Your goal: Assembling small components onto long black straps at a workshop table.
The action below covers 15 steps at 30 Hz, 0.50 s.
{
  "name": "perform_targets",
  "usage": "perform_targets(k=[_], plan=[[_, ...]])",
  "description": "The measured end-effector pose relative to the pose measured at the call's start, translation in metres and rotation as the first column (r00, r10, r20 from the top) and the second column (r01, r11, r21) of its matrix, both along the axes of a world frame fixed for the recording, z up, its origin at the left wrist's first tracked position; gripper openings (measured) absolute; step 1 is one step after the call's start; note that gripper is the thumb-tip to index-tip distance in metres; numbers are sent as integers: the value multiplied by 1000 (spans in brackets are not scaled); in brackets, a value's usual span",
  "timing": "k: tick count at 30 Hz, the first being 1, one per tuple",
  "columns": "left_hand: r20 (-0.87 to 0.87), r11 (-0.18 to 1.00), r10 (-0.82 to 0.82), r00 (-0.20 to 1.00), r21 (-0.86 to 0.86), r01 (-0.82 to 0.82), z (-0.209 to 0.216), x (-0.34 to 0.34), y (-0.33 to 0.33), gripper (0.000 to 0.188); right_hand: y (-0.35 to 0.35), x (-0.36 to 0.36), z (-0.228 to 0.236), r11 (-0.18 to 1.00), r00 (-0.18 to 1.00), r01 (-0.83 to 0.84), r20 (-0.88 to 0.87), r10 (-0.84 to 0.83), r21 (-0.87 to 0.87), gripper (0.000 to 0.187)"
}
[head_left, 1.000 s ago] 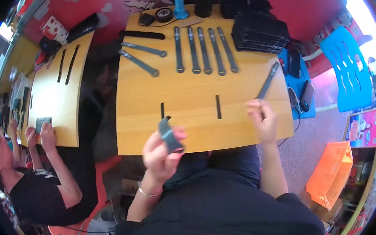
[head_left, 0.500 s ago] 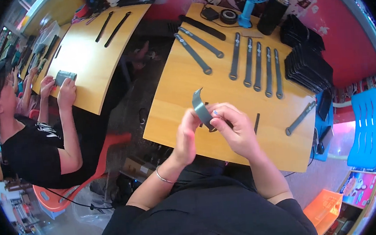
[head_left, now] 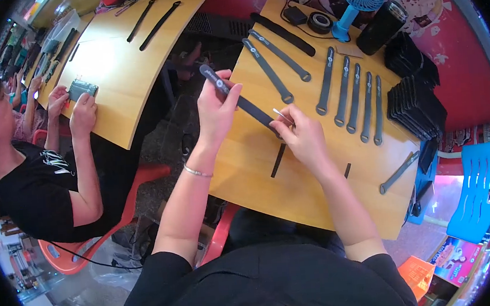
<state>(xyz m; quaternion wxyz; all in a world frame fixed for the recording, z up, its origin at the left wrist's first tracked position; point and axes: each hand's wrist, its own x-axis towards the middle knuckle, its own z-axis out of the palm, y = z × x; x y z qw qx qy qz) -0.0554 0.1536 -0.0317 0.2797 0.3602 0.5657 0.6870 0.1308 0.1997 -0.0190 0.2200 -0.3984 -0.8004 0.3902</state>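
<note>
A dark grey strap (head_left: 256, 112) with a rounded, printed end is stretched at a slant above the table (head_left: 238, 176). My left hand (head_left: 217, 110) is closed on it near the printed end, thumb on top. At the strap's other end my right hand (head_left: 306, 138) pinches it, and a thin silver tool (head_left: 280, 115) pokes out from the same fingers. Its exact kind is hidden. Beyond my hands lie two slanted grey straps (head_left: 268, 70) and a row of several more straps (head_left: 342, 94), each with a slotted end. Below the held strap is a narrow black strip (head_left: 278, 160).
Stacked black pieces (head_left: 417, 108) stand at the right edge. A blue fan (head_left: 354, 3), black cylinder (head_left: 382, 27), tape roll (head_left: 320, 23) and long black strap (head_left: 283, 33) are at the back. A single strap (head_left: 399, 173) lies right. A co-worker (head_left: 39, 175) sits left.
The strap was bent in a curve between my close-held hands; now it is drawn out straight. My left hand has moved up and left, my right slightly up. The camera view has shifted a little.
</note>
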Motion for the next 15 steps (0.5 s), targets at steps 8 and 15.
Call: perform_targets(k=[8,15], plan=[[-633,954,139,761,-121,-275,-18,-6,18,60,13,-9,-21,956,962,-5,261,-75,293,21],[-917,981,-111,382,-163,-105,-17,35,-2,37,5,19,-3,932,965,156,152,-215,329,23]])
